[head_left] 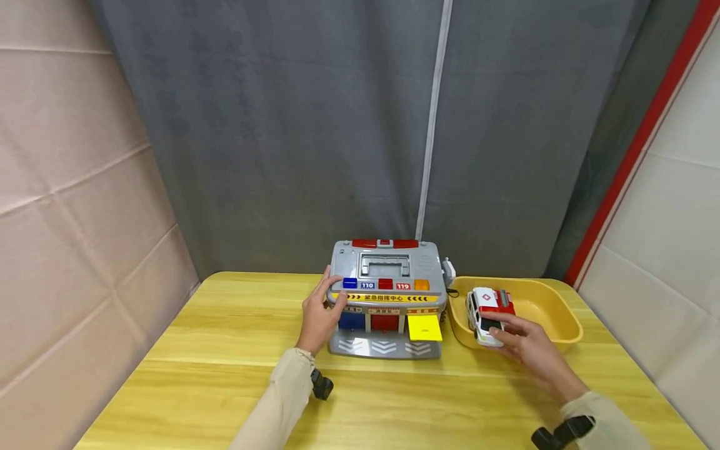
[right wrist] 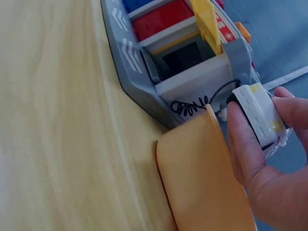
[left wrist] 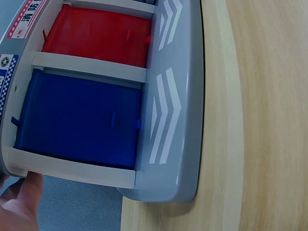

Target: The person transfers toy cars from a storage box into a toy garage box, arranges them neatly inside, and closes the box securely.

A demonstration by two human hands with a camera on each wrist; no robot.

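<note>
A grey toy emergency station (head_left: 337, 262) stands on the table with blue, red and yellow garage doors. Its yellow door (head_left: 424, 327) is swung up, and the bay below it is open in the right wrist view; the blue door (left wrist: 79, 120) and red door (left wrist: 98, 36) are down. My left hand (head_left: 320, 319) grips the station's left end, fingers by the blue button (head_left: 350, 283) and thumb at the front edge. In my right hand (head_left: 531, 350), a white toy ambulance (head_left: 485, 297) is pinched between thumb and fingers, over the yellow basin's left side.
The yellow basin (head_left: 570, 328) stands right of the station, with a red toy vehicle (head_left: 505, 300) partly hidden behind the ambulance. A black coiled cord (right wrist: 190, 107) hangs at the station's right side. Behind the wooden table (head_left: 225, 337) hangs a grey curtain (head_left: 281, 156).
</note>
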